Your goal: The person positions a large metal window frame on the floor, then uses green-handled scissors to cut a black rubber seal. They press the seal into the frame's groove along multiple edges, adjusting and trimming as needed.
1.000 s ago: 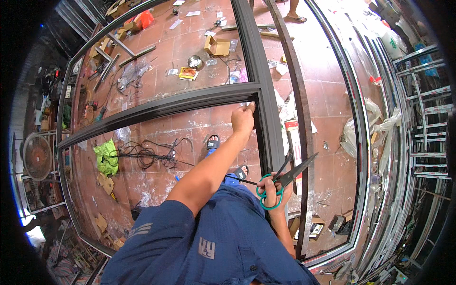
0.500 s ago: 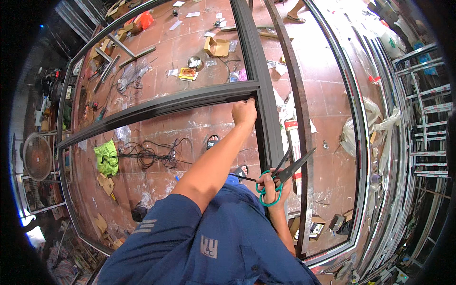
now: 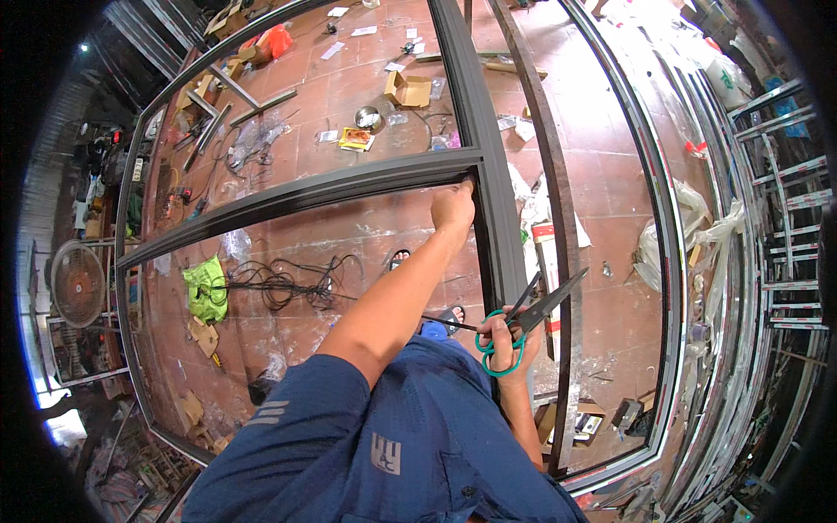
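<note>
My left hand [image 3: 453, 211] is closed, its fingertips pressed into the inner corner where a dark grey crossbar [image 3: 305, 197] meets a long upright bar [image 3: 502, 227] of a large metal frame. What those fingers grip, if anything, is hidden. Lower down, beside the same upright bar, my right hand [image 3: 502, 349] holds scissors [image 3: 556, 298] with teal handles; the dark blades are spread and point up and to the right. A thin black strip [image 3: 455, 324] runs leftward from the right hand's fingers across my front.
Inside the frame's openings, the tiled floor carries a tangle of black cable [image 3: 292, 283], a lime-green bag [image 3: 206, 288], an open cardboard box [image 3: 408, 89] and a metal bowl [image 3: 368, 118]. A loose dark bar [image 3: 558, 200] crosses the right opening. Metal profiles [image 3: 728, 288] line the right side.
The view has shifted slightly, so the frame and floor items sit a little further right. Both hands keep their places on the frame and the scissors.
</note>
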The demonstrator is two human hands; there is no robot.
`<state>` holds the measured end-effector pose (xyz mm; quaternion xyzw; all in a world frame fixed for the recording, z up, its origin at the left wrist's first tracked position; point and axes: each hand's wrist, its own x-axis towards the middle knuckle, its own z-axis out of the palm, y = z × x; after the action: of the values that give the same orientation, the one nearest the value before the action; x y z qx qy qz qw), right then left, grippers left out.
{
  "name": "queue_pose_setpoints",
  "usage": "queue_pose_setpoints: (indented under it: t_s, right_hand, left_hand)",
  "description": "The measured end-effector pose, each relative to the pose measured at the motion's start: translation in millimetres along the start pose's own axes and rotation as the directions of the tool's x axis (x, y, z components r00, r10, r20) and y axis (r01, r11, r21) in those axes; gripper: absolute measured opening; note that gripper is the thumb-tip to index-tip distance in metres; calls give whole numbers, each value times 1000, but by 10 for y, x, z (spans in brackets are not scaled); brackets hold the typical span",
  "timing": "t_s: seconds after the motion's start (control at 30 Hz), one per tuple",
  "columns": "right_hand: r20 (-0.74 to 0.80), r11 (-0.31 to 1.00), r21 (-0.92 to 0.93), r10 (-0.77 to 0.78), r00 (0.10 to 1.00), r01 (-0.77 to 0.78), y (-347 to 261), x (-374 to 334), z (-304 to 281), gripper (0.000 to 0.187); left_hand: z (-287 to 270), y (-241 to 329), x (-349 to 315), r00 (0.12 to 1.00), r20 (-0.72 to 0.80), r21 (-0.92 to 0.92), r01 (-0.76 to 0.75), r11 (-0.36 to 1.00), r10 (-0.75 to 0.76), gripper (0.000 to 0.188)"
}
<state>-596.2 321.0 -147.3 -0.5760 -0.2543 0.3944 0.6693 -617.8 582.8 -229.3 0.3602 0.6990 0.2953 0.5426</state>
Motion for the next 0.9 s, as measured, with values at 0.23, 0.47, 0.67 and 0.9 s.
queue_pose_setpoints:
  t_s: [0.23, 0.47, 0.67, 0.9]
  right_hand:
    - [5, 999, 27, 42, 999, -42, -2, 8, -19, 26]
    - [-4, 998, 10, 68, 998, -68, -28, 10, -40, 27]
    - [-1, 997, -21, 77, 997, -77, -37, -9, -27, 28]
    - [-10, 999, -17, 42, 999, -42, -17, -9, -49, 27]
  left_hand:
    - [-272, -240, -394, 980, 178, 65, -97, 993, 84, 42]
    - [-502, -44, -675, 712, 382, 605, -675, 422, 590, 35]
    - [-400, 50, -367, 703, 434, 665, -672, 326, 563, 27]
    - [-463, 148, -478, 596, 330, 577, -741, 343, 732, 27]
